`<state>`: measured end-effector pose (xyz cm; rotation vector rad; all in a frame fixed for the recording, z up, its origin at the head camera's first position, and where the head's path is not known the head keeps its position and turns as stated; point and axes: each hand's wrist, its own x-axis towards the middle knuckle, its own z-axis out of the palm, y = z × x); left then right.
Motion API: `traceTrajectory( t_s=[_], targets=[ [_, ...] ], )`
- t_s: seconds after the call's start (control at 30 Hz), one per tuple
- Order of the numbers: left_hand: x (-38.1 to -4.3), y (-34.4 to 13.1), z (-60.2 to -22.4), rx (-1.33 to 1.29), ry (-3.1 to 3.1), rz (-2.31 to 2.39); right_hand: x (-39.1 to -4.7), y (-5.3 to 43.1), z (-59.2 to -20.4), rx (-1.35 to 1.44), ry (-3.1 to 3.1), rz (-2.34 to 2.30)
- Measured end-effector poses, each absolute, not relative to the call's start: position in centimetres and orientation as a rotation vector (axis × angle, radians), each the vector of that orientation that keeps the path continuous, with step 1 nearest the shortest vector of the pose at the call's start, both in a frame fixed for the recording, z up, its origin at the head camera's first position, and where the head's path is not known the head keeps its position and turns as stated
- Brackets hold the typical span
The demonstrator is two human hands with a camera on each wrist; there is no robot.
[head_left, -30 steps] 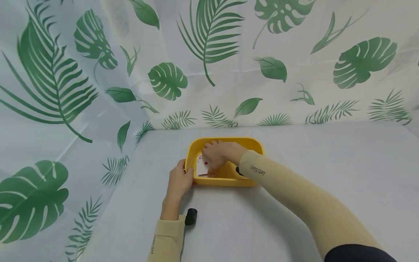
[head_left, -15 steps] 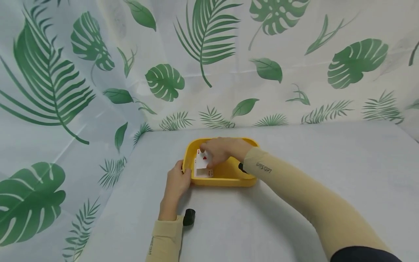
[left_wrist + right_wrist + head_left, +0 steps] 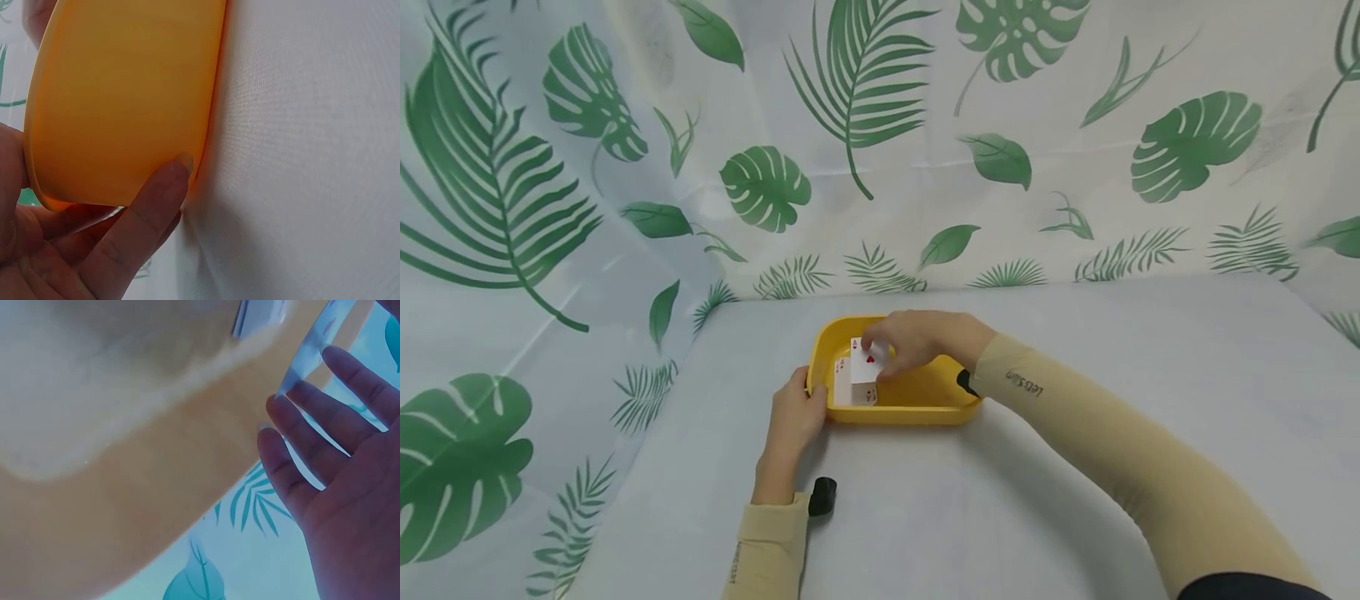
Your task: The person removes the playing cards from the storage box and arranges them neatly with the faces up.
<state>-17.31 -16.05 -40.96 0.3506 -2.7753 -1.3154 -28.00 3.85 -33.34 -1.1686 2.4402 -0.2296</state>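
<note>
An ace of hearts playing card is pinched in my right hand, over the left part of a yellow plastic bin. In the right wrist view, the fingertips meet the edge of the raised card. Beneath it, a stack of playing cards lies on the bin's floor at the left end, partly covered by the held card. My left hand grips the bin's left end; the left wrist view has its thumb lying along the yellow outer wall.
The bin stands on a white-covered table. Behind and to the left hangs a white curtain printed with green leaves. A black wrist camera sits beside the left forearm.
My right hand has drawn the ace up off the stack and shifted rightward relative to the bin, uncovering more of the cards below. The left hand keeps its grip. The head view has turned slightly right.
</note>
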Motion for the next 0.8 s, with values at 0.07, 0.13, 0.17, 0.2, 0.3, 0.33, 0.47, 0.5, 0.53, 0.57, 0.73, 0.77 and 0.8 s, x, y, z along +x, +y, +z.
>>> traceTrajectory(
  t_s=[0.07,0.13,0.17,0.2,0.3,0.33,0.47,0.5,0.53,0.57,0.73,0.77,0.8],
  targets=[
    [-17.3,-15.8,-41.0,0.344,-2.776,-1.317,-27.8,4.2,-33.3,-1.165,2.448,-0.225],
    [-17.3,-15.7,-41.0,0.345,-2.778,-1.321,-27.6,4.8,-33.0,-1.167,2.456,-0.238],
    [-17.3,-15.6,-41.0,0.345,-2.778,-1.325,-27.5,5.1,-32.8,-1.164,2.46,-0.246],
    [-17.3,-15.6,-41.0,0.343,-2.779,-1.325,-27.4,5.5,-32.6,-1.16,2.466,-0.257],
    [-17.3,-15.5,-41.1,0.338,-2.783,-1.324,-27.1,6.7,-32.1,-1.151,2.49,-0.297],
    [-17.3,-15.6,-41.1,0.333,-2.783,-1.323,-27.0,7.2,-31.9,-1.148,2.497,-0.31],
    [-17.3,-15.7,-41.1,0.332,-2.79,-1.323,-26.8,9.0,-31.5,-1.16,2.521,-0.36],
    [-17.2,-15.8,-41.1,0.334,-2.793,-1.326,-26.7,9.4,-31.4,-1.157,2.525,-0.372],
    [-17.2,-15.8,-41.1,0.332,-2.793,-1.326,-26.6,9.9,-31.3,-1.147,2.53,-0.384],
    [-17.1,-15.8,-41.1,0.337,-2.797,-1.33,-26.6,10.3,-31.2,-1.138,2.537,-0.392],
    [-17.0,-16.0,-41.0,0.334,-2.806,-1.328,-26.3,12.7,-30.7,-1.063,2.564,-0.431],
    [-17.0,-16.0,-41.0,0.333,-2.808,-1.328,-26.2,13.3,-30.7,-1.059,2.571,-0.433],
    [-17.0,-16.0,-40.9,0.329,-2.811,-1.328,-26.1,13.9,-30.7,-1.05,2.576,-0.437]
  ],
)
